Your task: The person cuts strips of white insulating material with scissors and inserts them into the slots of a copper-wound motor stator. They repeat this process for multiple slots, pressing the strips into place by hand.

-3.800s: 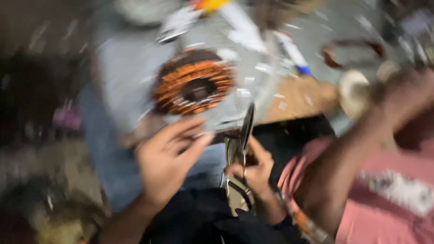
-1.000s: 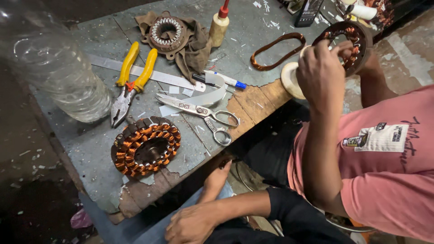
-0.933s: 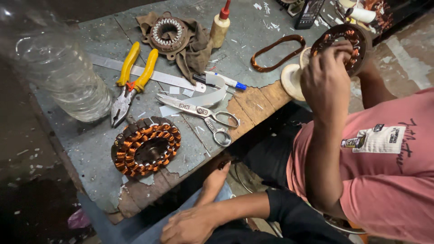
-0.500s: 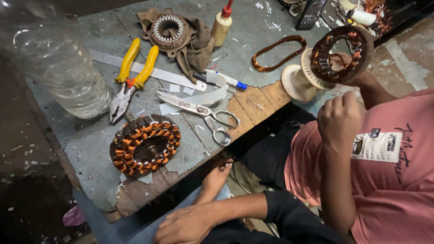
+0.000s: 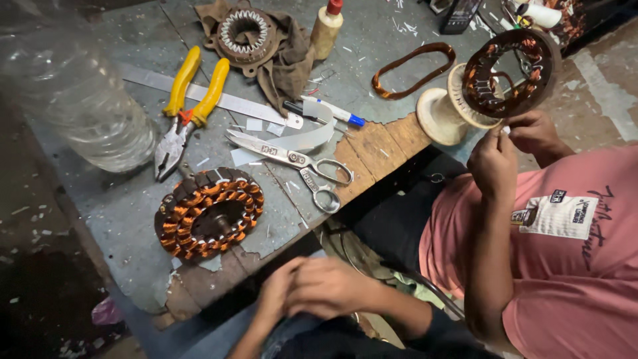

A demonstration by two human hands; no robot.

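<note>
Nearest the camera, the left hand [image 5: 276, 309] and right hand [image 5: 329, 289] lie together below the surface [image 5: 133, 226] edge, blurred — whether they grip anything I cannot tell; they touch nothing on the surface. Closest to them lies the copper-wound stator [image 5: 207, 213], flat and apart from other tools; beyond it scissors [image 5: 292, 163], yellow pliers [image 5: 183, 110], a plastic bottle [image 5: 73, 93]; farther right, a co-worker's hands [image 5: 512, 149] hold another stator [image 5: 508, 70] upright.

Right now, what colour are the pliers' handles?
Yellow; the pliers show best in the head view.
</note>
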